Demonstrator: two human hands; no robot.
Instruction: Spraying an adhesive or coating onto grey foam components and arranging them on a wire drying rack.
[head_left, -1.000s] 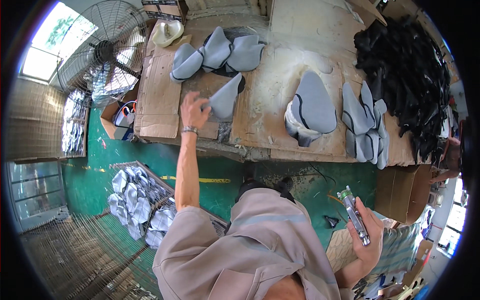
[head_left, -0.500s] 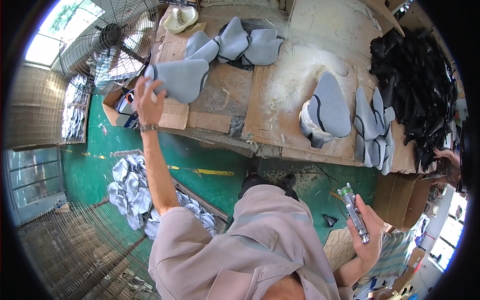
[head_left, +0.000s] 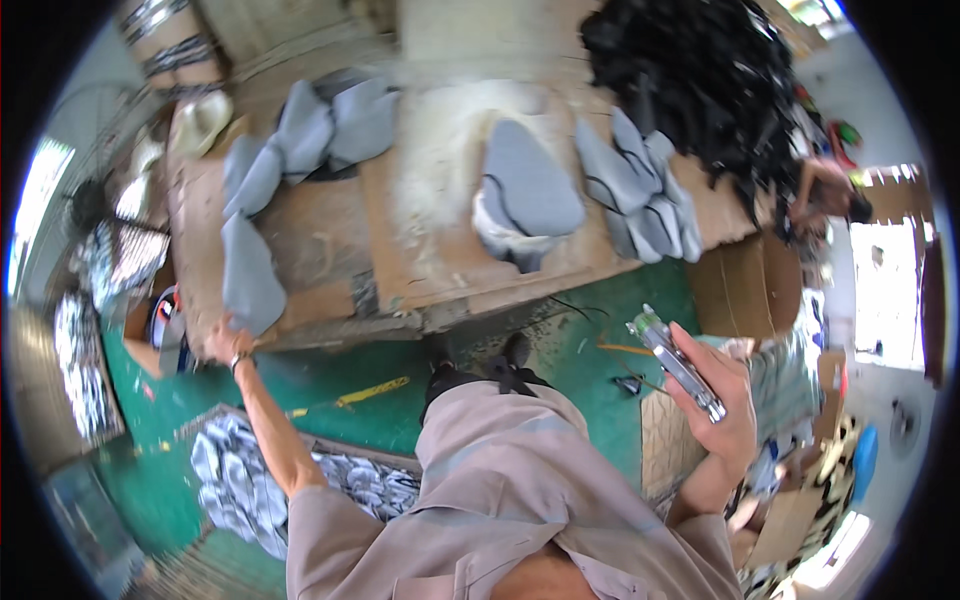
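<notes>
A smooth grey, rounded piece (head_left: 250,280) lies on the cardboard-topped desk's (head_left: 320,235) left front corner, its lower end at the left hand (head_left: 228,342), whose grip one cannot tell; the right hand (head_left: 728,400) wraps a silver tool (head_left: 672,358) above green floor (head_left: 150,500).

A round wire-caged fan (head_left: 90,203) stands at left; a worn yellow stripe (head_left: 373,391) marks the green painted floor (head_left: 318,374); a brown cardboard box (head_left: 735,290) sits at right.
</notes>
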